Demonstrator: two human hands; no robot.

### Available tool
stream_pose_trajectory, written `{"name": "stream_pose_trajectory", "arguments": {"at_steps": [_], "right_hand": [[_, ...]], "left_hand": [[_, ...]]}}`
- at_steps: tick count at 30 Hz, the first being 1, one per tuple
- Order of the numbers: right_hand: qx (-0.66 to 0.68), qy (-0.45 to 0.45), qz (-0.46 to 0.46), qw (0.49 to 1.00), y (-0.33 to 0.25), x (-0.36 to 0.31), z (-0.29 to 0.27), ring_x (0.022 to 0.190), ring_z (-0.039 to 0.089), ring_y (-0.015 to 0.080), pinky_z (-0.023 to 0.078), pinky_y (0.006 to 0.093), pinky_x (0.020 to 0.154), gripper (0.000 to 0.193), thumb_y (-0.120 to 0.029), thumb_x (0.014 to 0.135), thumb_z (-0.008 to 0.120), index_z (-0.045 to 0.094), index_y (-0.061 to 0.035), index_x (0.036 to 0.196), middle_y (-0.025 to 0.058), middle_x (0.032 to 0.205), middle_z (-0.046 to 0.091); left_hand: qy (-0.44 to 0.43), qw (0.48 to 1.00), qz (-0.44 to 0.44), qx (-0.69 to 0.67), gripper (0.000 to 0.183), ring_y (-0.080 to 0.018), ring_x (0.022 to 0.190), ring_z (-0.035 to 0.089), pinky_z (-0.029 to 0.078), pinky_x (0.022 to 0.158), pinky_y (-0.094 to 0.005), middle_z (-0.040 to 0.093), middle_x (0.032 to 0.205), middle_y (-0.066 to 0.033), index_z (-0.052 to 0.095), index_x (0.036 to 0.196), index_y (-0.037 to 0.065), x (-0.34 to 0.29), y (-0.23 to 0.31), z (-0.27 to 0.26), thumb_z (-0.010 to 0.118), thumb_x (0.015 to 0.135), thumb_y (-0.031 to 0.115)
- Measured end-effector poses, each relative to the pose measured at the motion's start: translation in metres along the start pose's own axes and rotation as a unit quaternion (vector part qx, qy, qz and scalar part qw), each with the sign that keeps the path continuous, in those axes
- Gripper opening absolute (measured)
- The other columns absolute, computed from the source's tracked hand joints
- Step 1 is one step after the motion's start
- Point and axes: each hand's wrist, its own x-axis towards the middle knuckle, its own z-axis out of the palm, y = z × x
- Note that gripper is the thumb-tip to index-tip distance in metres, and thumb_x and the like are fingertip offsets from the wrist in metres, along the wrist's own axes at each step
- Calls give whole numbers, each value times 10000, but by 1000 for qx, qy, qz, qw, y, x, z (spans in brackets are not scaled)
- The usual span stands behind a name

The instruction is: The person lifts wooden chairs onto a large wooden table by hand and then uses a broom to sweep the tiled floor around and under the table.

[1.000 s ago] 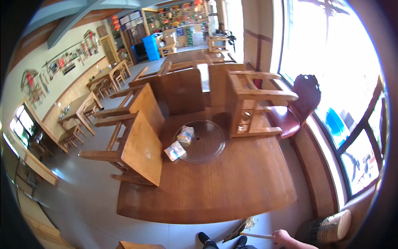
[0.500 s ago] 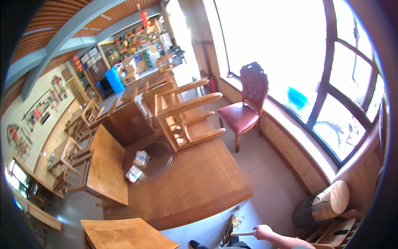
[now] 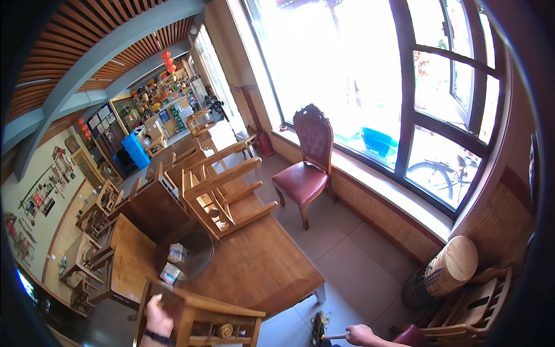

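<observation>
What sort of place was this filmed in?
Most likely a restaurant dining room: a large wooden dining table has a round turntable set on it, a wooden stool rests up there too, and red lanterns hang toward the back.

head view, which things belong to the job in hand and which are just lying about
Likely part of the job:
wooden seat, with the left hand on it
pale stick, in the right hand

Probably just lying about:
two small packs on the table
red padded chair
drum-shaped thing
blue tub outside
</observation>
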Motion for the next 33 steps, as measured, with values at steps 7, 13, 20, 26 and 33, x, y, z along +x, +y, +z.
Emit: {"name": "stream_pose_trajectory", "arguments": {"at_steps": [7, 13, 20, 26, 33], "right_hand": [[-24, -74, 56, 995, -36, -10, -10, 982, 641, 353, 510, 433, 880, 401, -273, 814, 523, 670, -97, 1142, 183, 1037, 682], [-7, -11, 27, 1000, -34, -20, -4, 932, 649, 366, 505, 440, 878, 366, -242, 791, 533, 692, -71, 1073, 203, 964, 686], [-30, 28, 4, 999, -20, -17, 1, 804, 688, 332, 550, 422, 763, 304, -190, 801, 559, 699, -40, 1025, 202, 887, 697], [-18, -1, -32, 999, -16, -4, -1, 878, 642, 384, 517, 466, 786, 316, -232, 798, 619, 669, -71, 1065, 206, 922, 678], [-41, -1, -104, 994, -10, 18, 1, 888, 637, 393, 517, 468, 796, 327, -220, 788, 626, 666, -55, 1067, 207, 929, 676]], "left_hand": [[30, 999, 11, -30, 264, -290, 919, 653, 538, 804, -417, 687, 998, -120, 634, 979, 24, 109, -25, 62, 519, 787, 164], [156, 986, 60, -4, 28, -237, 625, 520, 469, 587, -360, 526, 702, -43, 529, 785, 69, 171, -36, 132, 512, 783, 92], [31, 488, 482, 727, 531, -303, 1138, 547, 430, 975, -389, 575, 1213, -197, 485, 1281, -74, 95, 43, 86, 628, 845, 193], [91, 659, 117, 738, 877, -326, 1269, 473, 381, 1058, -384, 474, 1356, -266, 295, 1420, -61, 8, 49, -24, 774, 754, 247], [98, 907, -40, 407, 292, -200, 661, 620, 560, 558, -370, 595, 791, -88, 561, 967, 3, 5, 18, -21, 709, 838, 219]]}}
